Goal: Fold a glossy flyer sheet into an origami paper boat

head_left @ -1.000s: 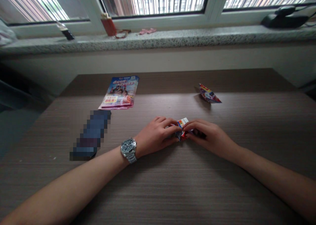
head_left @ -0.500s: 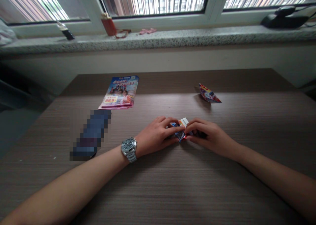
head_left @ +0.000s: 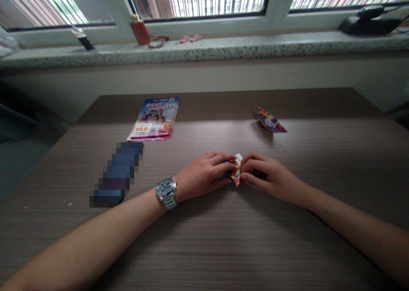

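Note:
A small folded piece of printed paper point(head_left: 237, 176), orange, white and blue, lies on the table between my two hands. My left hand point(head_left: 209, 171), with a metal watch point(head_left: 166, 188) on its wrist, presses the paper's left side with its fingers. My right hand point(head_left: 266, 171) pinches the paper's right edge between thumb and fingers. Both hands cover part of the paper, so its full shape is hidden. Beyond my right hand stands another folded paper piece point(head_left: 270, 121) with pointed ends.
A stack of printed flyers point(head_left: 155, 118) lies at the back left of the table point(head_left: 204, 248). Nearer me is a pixelated dark flat object point(head_left: 118, 171). On the stone windowsill point(head_left: 223, 49) are a red case point(head_left: 139, 32), a small dark-and-white item point(head_left: 83, 39) and a black device point(head_left: 370, 23).
The paper between my hands now shows an orange face where blue showed before. My fingers have shifted slightly on it; the other things stay in place.

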{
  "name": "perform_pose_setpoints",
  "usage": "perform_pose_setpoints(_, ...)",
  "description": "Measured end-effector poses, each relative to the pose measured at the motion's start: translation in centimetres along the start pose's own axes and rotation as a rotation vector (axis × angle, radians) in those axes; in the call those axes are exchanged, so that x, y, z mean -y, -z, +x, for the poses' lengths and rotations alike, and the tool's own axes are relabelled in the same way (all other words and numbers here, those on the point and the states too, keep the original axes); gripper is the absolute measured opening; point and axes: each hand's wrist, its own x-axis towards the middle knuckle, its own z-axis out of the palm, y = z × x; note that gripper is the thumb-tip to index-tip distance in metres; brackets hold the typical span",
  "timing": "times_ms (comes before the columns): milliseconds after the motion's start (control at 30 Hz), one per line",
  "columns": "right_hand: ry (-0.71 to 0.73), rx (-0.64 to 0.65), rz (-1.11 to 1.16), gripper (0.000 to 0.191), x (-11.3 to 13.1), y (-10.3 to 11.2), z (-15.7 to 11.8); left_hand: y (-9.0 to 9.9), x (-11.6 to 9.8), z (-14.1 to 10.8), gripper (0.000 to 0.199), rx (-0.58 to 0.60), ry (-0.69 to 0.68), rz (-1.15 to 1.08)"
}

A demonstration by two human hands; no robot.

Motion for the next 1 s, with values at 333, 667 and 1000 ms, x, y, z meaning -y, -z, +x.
perform_pose_setpoints(333,-0.08,-0.047,-0.084,0.005,0.8,-0.5,0.2,0.1,-0.2,0.1,0.031,0.005,0.0,-0.002)
perform_pose_setpoints(667,0.005,-0.087,-0.157,0.007,0.3,-0.9,0.2,-0.1,-0.1,0.0,0.031,-0.003,-0.002,0.008)
perform_pose_setpoints(1000,0.179,0.043,-0.226,0.015,-0.4,0.0,-0.3,0.0,-0.2,0.0,0.032,-0.001,-0.001,-0.007)
